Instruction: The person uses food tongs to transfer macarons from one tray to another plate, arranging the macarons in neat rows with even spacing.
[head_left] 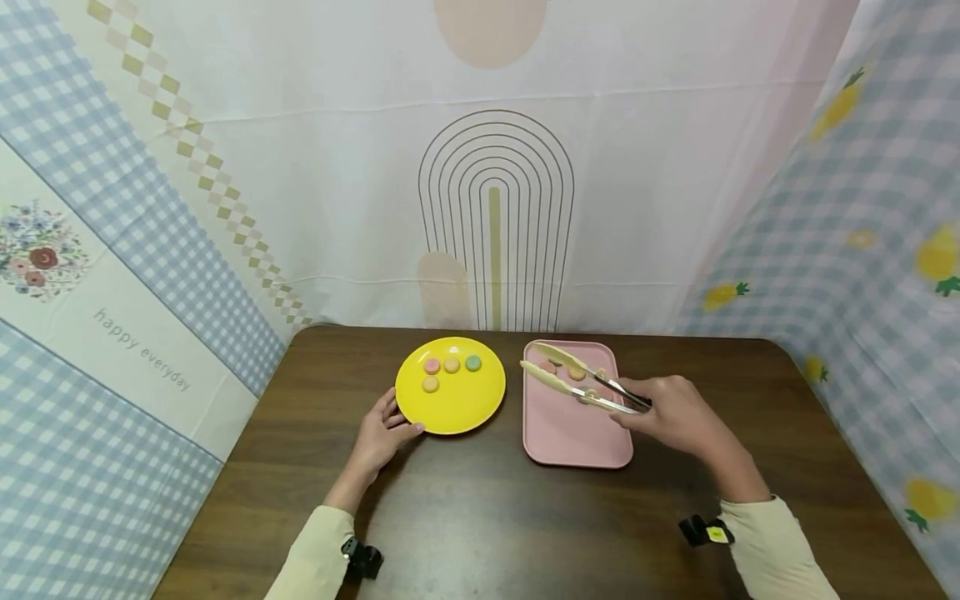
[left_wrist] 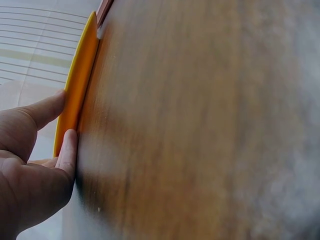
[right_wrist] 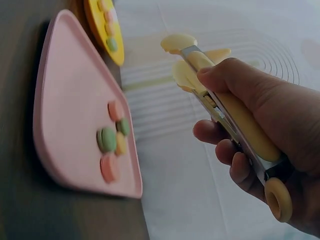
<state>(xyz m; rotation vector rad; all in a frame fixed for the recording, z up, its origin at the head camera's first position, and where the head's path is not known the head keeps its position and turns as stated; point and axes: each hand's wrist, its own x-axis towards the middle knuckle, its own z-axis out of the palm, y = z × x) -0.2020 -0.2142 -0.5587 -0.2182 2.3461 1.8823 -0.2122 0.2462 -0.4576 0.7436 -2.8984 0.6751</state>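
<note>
On the wooden table, my left hand (head_left: 380,437) holds the near left rim of a yellow plate (head_left: 461,408), with thumb and fingers at its edge. Several macarons, among them a pink one (head_left: 432,366) and a green one (head_left: 473,363), lie on the plate. My right hand (head_left: 671,412) grips metal tongs with cream tips (head_left: 547,379) above a pink tray (head_left: 577,437). The arms of the tongs stand apart, and nothing shows between the tips. In the right wrist view, the tray carries pink, yellow and green macarons (right_wrist: 106,140) near one end; the tongs partly cover them in the head view.
The brown table (head_left: 465,517) extends in front of the plate and tray. A white cloth with an arch print (head_left: 495,225) hangs behind it. Checked cloths hang at the left (head_left: 112,350) and right (head_left: 862,275).
</note>
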